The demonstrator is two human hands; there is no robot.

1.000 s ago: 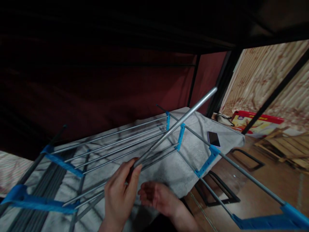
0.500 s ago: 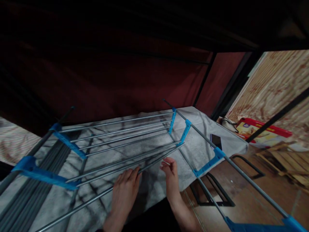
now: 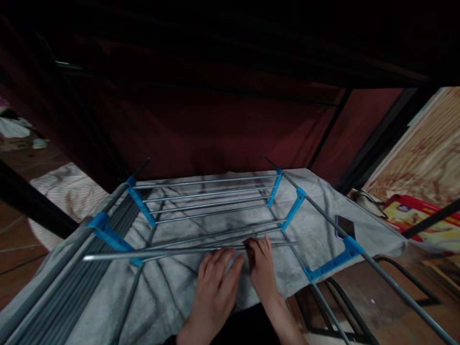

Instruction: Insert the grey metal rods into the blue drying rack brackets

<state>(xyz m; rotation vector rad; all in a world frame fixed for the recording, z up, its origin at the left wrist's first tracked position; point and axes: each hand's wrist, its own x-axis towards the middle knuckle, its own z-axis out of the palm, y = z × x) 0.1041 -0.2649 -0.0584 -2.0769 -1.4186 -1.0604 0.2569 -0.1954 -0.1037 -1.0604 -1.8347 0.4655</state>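
My left hand (image 3: 217, 285) has its fingers curled over a loose grey metal rod (image 3: 151, 252). Just to the right, my right hand (image 3: 262, 268) grips the same rod with bent fingers. The rod lies nearly level across the front of a rack frame, its bare left end passing in front of a blue plastic bracket (image 3: 111, 237). On the far side, a second blue bracket (image 3: 293, 209) carries the right ends of several crossbars. Behind these, more crossbars (image 3: 215, 194) run between two rear blue brackets. My fingers partly cover the rod's middle.
Several spare rods (image 3: 77, 278) lie bundled at the left on a grey cloth (image 3: 172, 297). A phone (image 3: 345, 227) rests on the cloth at the right. Another blue bracket (image 3: 334, 262) joins the right side tubes. Beyond are a red and yellow box (image 3: 417, 213) and black metal frames (image 3: 345, 306).
The rod has swung from a slant to nearly level, its left end rising away from me. My right hand has closed on it beside my left. The camera view has shifted left.
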